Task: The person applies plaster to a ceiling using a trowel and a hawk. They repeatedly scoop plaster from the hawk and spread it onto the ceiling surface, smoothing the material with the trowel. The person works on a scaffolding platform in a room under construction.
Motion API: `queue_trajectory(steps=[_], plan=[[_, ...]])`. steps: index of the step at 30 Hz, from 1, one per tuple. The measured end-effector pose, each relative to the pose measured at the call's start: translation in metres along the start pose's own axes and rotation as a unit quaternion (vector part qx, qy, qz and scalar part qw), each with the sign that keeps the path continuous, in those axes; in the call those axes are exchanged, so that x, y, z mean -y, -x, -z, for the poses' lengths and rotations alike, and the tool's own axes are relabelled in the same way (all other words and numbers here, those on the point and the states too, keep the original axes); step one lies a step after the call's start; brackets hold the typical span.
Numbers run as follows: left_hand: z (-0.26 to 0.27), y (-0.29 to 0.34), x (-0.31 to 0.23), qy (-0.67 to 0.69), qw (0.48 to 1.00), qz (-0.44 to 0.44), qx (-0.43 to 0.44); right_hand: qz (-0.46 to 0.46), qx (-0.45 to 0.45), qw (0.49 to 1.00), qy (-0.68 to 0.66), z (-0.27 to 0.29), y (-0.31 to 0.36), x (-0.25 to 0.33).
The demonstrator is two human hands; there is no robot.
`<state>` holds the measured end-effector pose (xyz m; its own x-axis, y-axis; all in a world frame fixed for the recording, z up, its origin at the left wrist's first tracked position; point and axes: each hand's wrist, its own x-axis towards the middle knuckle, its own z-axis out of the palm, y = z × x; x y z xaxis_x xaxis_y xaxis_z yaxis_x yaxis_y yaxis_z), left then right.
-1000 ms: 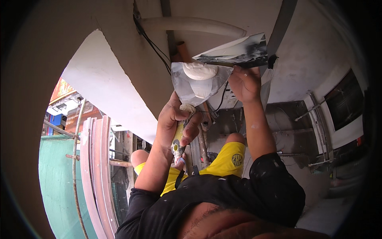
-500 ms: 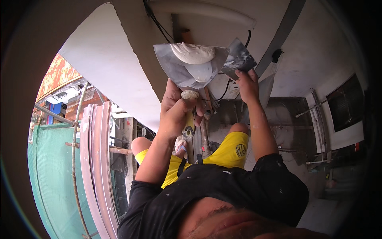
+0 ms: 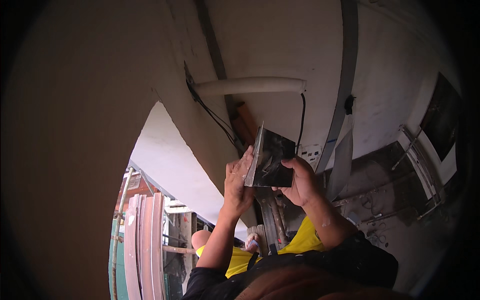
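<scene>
My left hand (image 3: pixel 237 181) is closed around a putty knife; its wide metal blade (image 3: pixel 254 159) now shows nearly edge-on, and its handle is hidden. My right hand (image 3: pixel 298 183) pinches a dark, square metal scraper blade (image 3: pixel 274 159), with the thumb on its face and the fingers behind. Pale smears mark the dark face. The two blades stand side by side, their edges meeting or nearly so; I cannot tell if they touch. From this angle the white putty is out of sight.
A pale wrapped pipe (image 3: pixel 250 86) sticks out from the wall ahead, with black cables (image 3: pixel 215 117) below it. Brownish boards (image 3: pixel 145 245) and a scaffold pole (image 3: pixel 118 235) stand at left. My foot (image 3: pixel 253 243) is on a narrow plank, high over the floor.
My view has tilted up toward the wall. The putty knife has turned from broadside, with white putty showing, to edge-on. The dark scraper blade has come in against or close beside it.
</scene>
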<state>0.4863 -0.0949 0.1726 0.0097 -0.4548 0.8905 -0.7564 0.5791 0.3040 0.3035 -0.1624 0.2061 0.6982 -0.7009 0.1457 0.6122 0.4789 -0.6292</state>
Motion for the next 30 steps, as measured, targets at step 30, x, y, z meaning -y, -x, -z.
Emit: queue_trajectory(steps=[30], plan=[[0.036,0.006,-0.081,0.771,0.501,0.386,0.077,0.276,0.202,0.829,0.443,0.027,-0.005,0.034]])
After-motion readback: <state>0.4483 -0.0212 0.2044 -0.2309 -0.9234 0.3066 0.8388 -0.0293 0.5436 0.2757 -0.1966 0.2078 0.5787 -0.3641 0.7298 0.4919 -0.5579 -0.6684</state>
